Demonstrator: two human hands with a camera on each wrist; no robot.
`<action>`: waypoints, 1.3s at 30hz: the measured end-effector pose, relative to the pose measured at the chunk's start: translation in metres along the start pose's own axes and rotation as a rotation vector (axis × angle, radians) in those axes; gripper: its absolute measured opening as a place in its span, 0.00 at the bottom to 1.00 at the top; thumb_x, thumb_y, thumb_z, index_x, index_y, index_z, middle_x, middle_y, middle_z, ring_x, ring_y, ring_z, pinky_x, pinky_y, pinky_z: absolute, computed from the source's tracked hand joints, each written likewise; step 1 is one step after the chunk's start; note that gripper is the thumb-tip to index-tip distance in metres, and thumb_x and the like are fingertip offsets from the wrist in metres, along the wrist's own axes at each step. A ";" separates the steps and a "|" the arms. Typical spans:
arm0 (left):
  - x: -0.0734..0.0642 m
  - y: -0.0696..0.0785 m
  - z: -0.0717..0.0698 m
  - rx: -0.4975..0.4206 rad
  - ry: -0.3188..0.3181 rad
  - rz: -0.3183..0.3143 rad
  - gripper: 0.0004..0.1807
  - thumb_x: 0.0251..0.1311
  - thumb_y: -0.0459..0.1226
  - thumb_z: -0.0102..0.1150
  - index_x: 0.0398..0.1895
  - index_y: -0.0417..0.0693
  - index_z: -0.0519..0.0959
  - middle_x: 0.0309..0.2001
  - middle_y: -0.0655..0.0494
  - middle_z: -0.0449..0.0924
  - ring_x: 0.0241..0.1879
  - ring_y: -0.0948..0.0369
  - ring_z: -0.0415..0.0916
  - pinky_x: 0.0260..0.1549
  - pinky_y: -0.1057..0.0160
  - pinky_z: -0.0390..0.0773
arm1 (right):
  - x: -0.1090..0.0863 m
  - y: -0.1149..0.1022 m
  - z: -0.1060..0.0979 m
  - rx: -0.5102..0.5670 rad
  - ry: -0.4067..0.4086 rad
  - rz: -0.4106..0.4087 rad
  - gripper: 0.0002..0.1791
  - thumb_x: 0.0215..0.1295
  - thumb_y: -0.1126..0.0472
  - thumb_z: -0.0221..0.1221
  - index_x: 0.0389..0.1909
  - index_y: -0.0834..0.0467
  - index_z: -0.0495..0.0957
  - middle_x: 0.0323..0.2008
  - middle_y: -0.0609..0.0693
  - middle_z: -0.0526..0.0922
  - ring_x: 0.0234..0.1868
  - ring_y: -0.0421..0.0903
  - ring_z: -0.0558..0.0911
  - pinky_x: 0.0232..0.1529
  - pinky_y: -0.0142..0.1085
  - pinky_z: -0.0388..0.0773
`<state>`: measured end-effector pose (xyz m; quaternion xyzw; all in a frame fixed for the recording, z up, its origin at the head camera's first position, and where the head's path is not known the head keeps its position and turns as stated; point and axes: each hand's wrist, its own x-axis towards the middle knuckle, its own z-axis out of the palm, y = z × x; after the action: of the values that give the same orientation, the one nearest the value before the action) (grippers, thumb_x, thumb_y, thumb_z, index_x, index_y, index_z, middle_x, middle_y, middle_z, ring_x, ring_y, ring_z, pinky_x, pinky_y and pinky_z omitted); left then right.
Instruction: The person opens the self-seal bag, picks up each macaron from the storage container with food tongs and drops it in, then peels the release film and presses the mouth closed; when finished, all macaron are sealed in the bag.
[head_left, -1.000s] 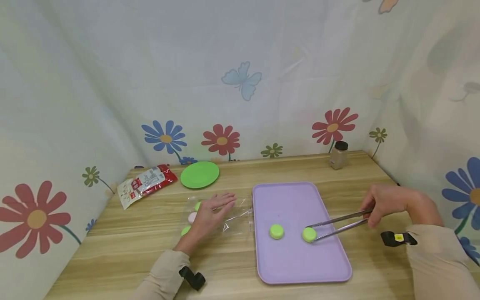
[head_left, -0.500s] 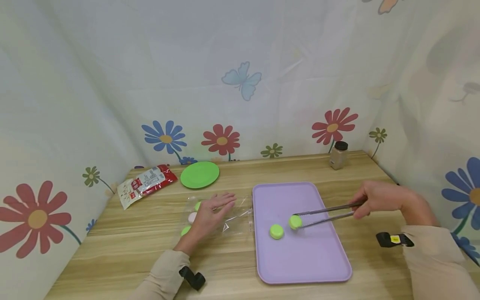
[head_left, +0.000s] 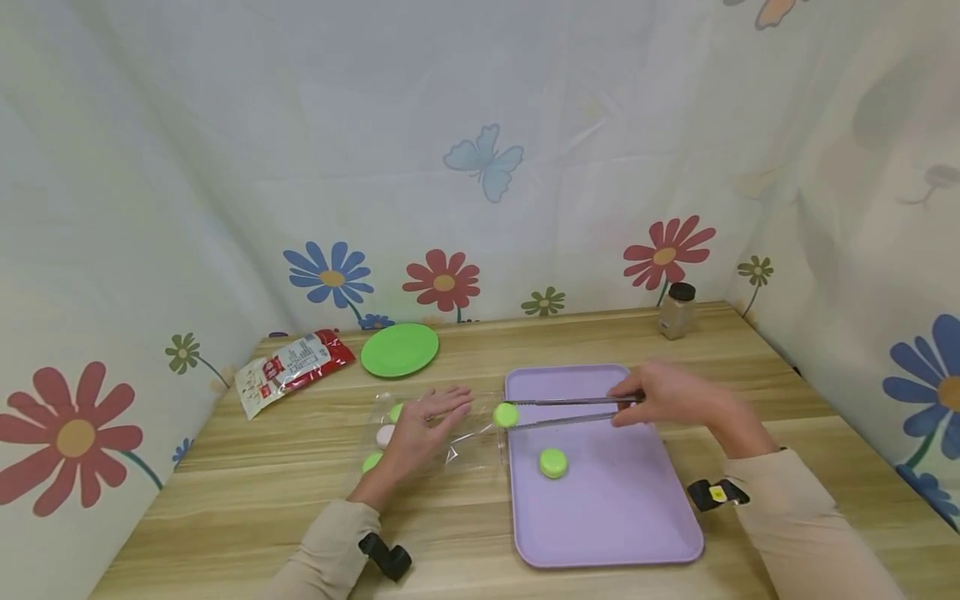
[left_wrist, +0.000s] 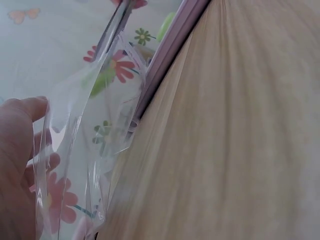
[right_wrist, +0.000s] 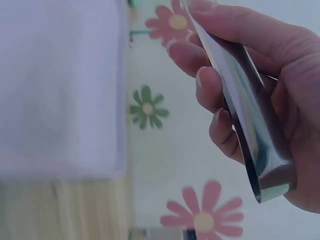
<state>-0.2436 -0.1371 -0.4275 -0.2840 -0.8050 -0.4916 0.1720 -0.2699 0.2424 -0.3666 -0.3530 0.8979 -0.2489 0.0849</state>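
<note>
My right hand [head_left: 667,396] grips metal tongs [head_left: 570,400], whose tips pinch a green macaron [head_left: 506,415] at the tray's left edge. In the right wrist view, fingers and thumb wrap the tongs' bent end [right_wrist: 270,170]. A second green macaron [head_left: 553,463] lies on the purple tray [head_left: 607,525]. My left hand [head_left: 420,433] rests at a clear plastic package [head_left: 480,446], fingers extended across it. Two green macarons and a pink macaron [head_left: 385,435] show in its left part, partly hidden by that hand. In the left wrist view, some fingers show through the clear plastic [left_wrist: 75,135].
A green plate [head_left: 400,350] lies behind the package, with a red and white food packet [head_left: 294,371] to its left. At the back right stands a jar with a black lid [head_left: 677,311]. A flower-printed curtain [head_left: 480,233] surrounds the wooden table [head_left: 225,500].
My right hand has lifted the macaron off the tray with the tongs and carried it left to the package's right end. My left hand has stayed in place.
</note>
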 end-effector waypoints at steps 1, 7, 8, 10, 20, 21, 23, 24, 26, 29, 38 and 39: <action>0.000 0.000 0.000 -0.002 -0.001 -0.002 0.11 0.64 0.27 0.62 0.49 0.34 0.85 0.53 0.38 0.81 0.60 0.39 0.74 0.71 0.39 0.54 | 0.006 -0.004 0.004 -0.006 -0.007 -0.004 0.14 0.60 0.55 0.71 0.43 0.59 0.88 0.23 0.40 0.78 0.24 0.37 0.72 0.23 0.29 0.71; -0.001 -0.028 0.004 0.012 -0.017 0.000 0.12 0.66 0.34 0.63 0.50 0.42 0.86 0.55 0.41 0.82 0.61 0.42 0.74 0.72 0.44 0.53 | 0.040 -0.026 0.028 -0.062 -0.029 -0.029 0.10 0.61 0.55 0.71 0.39 0.57 0.88 0.22 0.39 0.78 0.23 0.37 0.72 0.23 0.29 0.68; -0.001 -0.033 0.004 0.017 -0.022 0.001 0.12 0.67 0.35 0.63 0.51 0.44 0.86 0.55 0.44 0.82 0.62 0.43 0.74 0.72 0.45 0.53 | 0.045 -0.029 0.031 -0.079 -0.027 -0.040 0.09 0.61 0.55 0.71 0.38 0.56 0.88 0.22 0.38 0.78 0.23 0.36 0.72 0.23 0.29 0.68; -0.001 -0.039 0.005 0.031 -0.034 0.002 0.12 0.67 0.37 0.64 0.51 0.46 0.86 0.56 0.46 0.82 0.62 0.43 0.74 0.72 0.45 0.54 | 0.055 -0.035 0.037 -0.103 -0.028 -0.070 0.07 0.61 0.55 0.71 0.34 0.54 0.88 0.21 0.38 0.77 0.23 0.35 0.70 0.23 0.28 0.66; -0.002 -0.039 0.005 0.059 -0.054 -0.007 0.13 0.69 0.40 0.62 0.52 0.47 0.86 0.57 0.45 0.81 0.63 0.44 0.73 0.72 0.45 0.53 | 0.092 -0.051 0.061 -0.116 -0.037 -0.171 0.07 0.62 0.56 0.70 0.27 0.53 0.84 0.16 0.38 0.71 0.18 0.32 0.63 0.20 0.27 0.60; -0.001 -0.038 0.005 0.058 -0.051 -0.005 0.13 0.69 0.40 0.62 0.52 0.47 0.86 0.57 0.46 0.81 0.63 0.44 0.73 0.72 0.44 0.53 | 0.094 -0.053 0.062 -0.115 -0.038 -0.179 0.07 0.62 0.56 0.70 0.27 0.53 0.84 0.16 0.38 0.71 0.18 0.32 0.64 0.20 0.27 0.60; -0.001 -0.038 0.005 0.052 -0.046 -0.004 0.13 0.68 0.39 0.62 0.51 0.47 0.86 0.57 0.46 0.81 0.62 0.44 0.74 0.72 0.44 0.54 | 0.098 -0.055 0.065 -0.121 -0.038 -0.188 0.07 0.62 0.57 0.70 0.27 0.53 0.84 0.15 0.38 0.70 0.18 0.32 0.63 0.20 0.27 0.60; -0.001 -0.038 0.005 0.049 -0.044 -0.003 0.13 0.68 0.39 0.63 0.51 0.46 0.86 0.57 0.46 0.81 0.62 0.44 0.74 0.72 0.43 0.54 | 0.100 -0.057 0.066 -0.127 -0.038 -0.189 0.09 0.62 0.56 0.70 0.25 0.53 0.83 0.15 0.38 0.69 0.18 0.32 0.63 0.20 0.27 0.59; -0.001 -0.039 0.005 0.046 -0.043 0.000 0.13 0.68 0.39 0.63 0.51 0.46 0.86 0.57 0.46 0.81 0.62 0.44 0.74 0.72 0.43 0.54 | 0.103 -0.059 0.067 -0.133 -0.039 -0.191 0.12 0.62 0.56 0.69 0.23 0.53 0.80 0.15 0.39 0.67 0.18 0.32 0.62 0.20 0.28 0.59; -0.001 -0.038 0.004 0.046 -0.047 -0.002 0.13 0.68 0.39 0.62 0.52 0.46 0.86 0.57 0.48 0.81 0.62 0.44 0.74 0.71 0.41 0.55 | 0.106 -0.062 0.069 -0.143 -0.048 -0.181 0.16 0.63 0.55 0.69 0.19 0.53 0.77 0.14 0.39 0.65 0.18 0.33 0.62 0.20 0.28 0.58; -0.001 -0.038 0.004 0.059 -0.050 -0.004 0.13 0.69 0.40 0.62 0.52 0.48 0.86 0.57 0.47 0.82 0.63 0.47 0.74 0.72 0.44 0.54 | 0.108 -0.060 0.074 -0.128 -0.076 -0.129 0.13 0.63 0.54 0.69 0.23 0.53 0.80 0.15 0.41 0.68 0.17 0.33 0.63 0.19 0.28 0.59; -0.001 -0.039 0.004 0.063 -0.048 0.002 0.13 0.69 0.40 0.62 0.52 0.47 0.86 0.56 0.47 0.82 0.63 0.47 0.74 0.72 0.43 0.55 | 0.107 -0.060 0.074 -0.125 -0.077 -0.128 0.12 0.62 0.54 0.70 0.23 0.53 0.80 0.15 0.42 0.69 0.18 0.33 0.63 0.19 0.29 0.59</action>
<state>-0.2671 -0.1478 -0.4569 -0.2910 -0.8237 -0.4588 0.1620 -0.2889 0.1033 -0.3977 -0.4236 0.8833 -0.1838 0.0810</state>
